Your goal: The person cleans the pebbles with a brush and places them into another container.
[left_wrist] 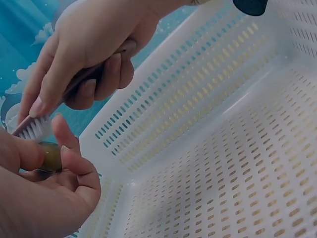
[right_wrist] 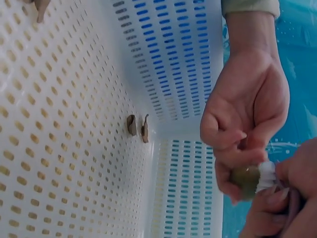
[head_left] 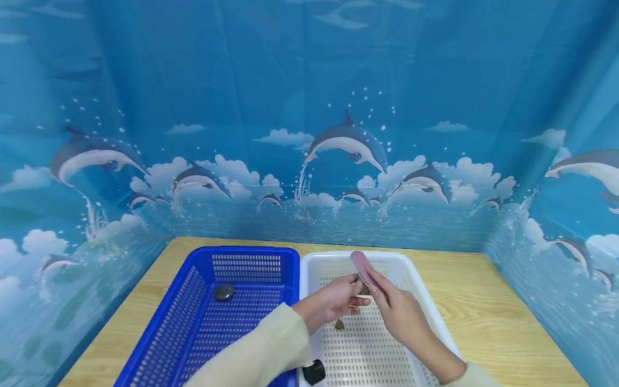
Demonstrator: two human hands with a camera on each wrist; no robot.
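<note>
Above the far part of a white plastic basket (head_left: 437,322), my left hand (head_left: 343,298) pinches a smooth olive-brown stone (left_wrist: 51,157) between thumb and fingers. My right hand (head_left: 403,314) grips a pink brush (head_left: 360,262) by its handle. White bristles (right_wrist: 266,176) touch the stone in the right wrist view. Part of the stone is hidden behind the left fingers. Small brown dried leaf pieces (right_wrist: 131,125) lie in the white basket below the hands.
A blue plastic basket (head_left: 169,314) stands left of the white one, with a dark grey stone (head_left: 223,292) in it. Beside the left sleeve is a black object (head_left: 314,372). Both baskets rest on a wooden table (head_left: 503,312), and a blue dolphin-print curtain (head_left: 271,97) hangs around it.
</note>
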